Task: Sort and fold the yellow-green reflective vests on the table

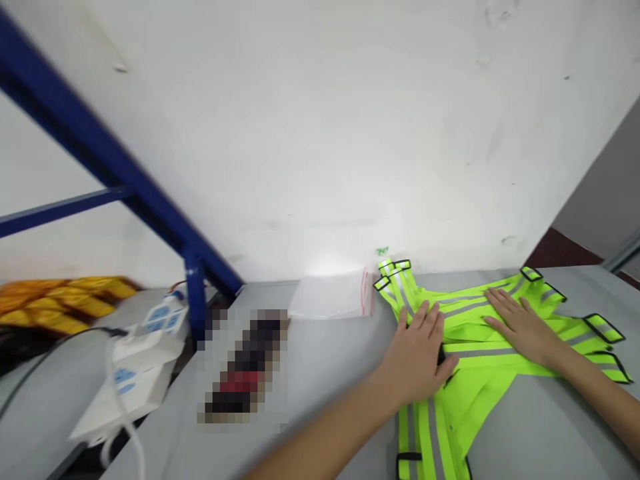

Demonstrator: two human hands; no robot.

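Note:
Neon yellow-green reflective vests [480,393] with grey stripes and black-edged strap ends lie spread in a loose stack on the grey table. My left hand [417,353] rests palm down on their left part, fingers stretched out. Further right, my right hand [520,327] presses flat on the striped straps, its fingers spread. Neither hand grips the fabric. A clear plastic zip bag [327,295] with a red-edged seal lies beyond my left hand, near the wall.
Left of the bag, a blurred-out dark and red object [245,370] lies on the table [320,380]. White power strips [145,367] with cables sit at the left by a blue metal frame [150,200]. Yellow bundles [60,300] lie further left. A white wall [340,133] stands behind.

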